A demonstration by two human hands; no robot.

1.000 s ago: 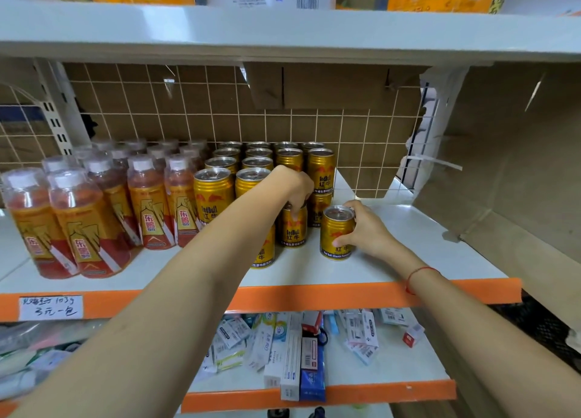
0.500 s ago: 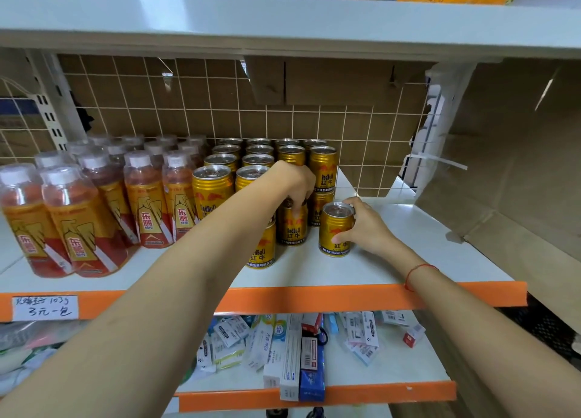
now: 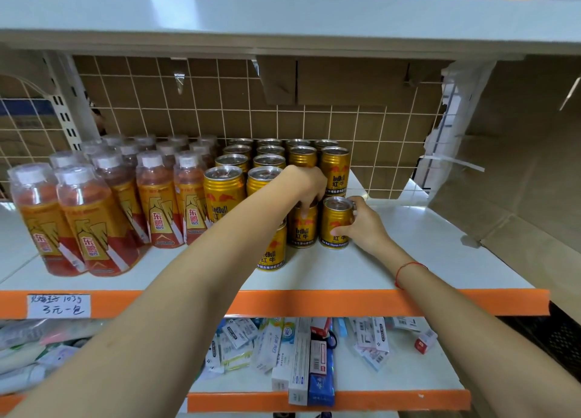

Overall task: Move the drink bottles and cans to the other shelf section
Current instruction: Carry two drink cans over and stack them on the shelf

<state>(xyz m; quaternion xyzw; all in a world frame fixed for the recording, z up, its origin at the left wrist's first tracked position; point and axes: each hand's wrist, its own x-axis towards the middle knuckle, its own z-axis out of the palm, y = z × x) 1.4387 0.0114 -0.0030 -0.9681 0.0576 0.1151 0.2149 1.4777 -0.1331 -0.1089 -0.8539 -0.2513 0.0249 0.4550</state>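
Observation:
Gold Red Bull cans [image 3: 224, 194] stand in rows on the white shelf [image 3: 424, 254], with orange-labelled drink bottles [image 3: 94, 222] to their left. My left hand [image 3: 306, 186] reaches over the rows and grips the top of one gold can [image 3: 302, 229] with curled fingers. Just to its right, my right hand [image 3: 361, 226] wraps round the side of another gold can [image 3: 334, 221] that stands on the shelf. Both cans are upright and side by side. A stacked can [image 3: 334, 169] stands behind them.
The shelf's right part is bare up to a cardboard box [image 3: 518, 166] leaning at the right. A wire grid [image 3: 314, 116] backs the shelf and another shelf board [image 3: 283, 18] hangs close above. Small boxed goods [image 3: 301, 354] lie on the shelf below.
The right-hand can has shifted slightly left, closer to the can under my left hand. Both hands keep their holds.

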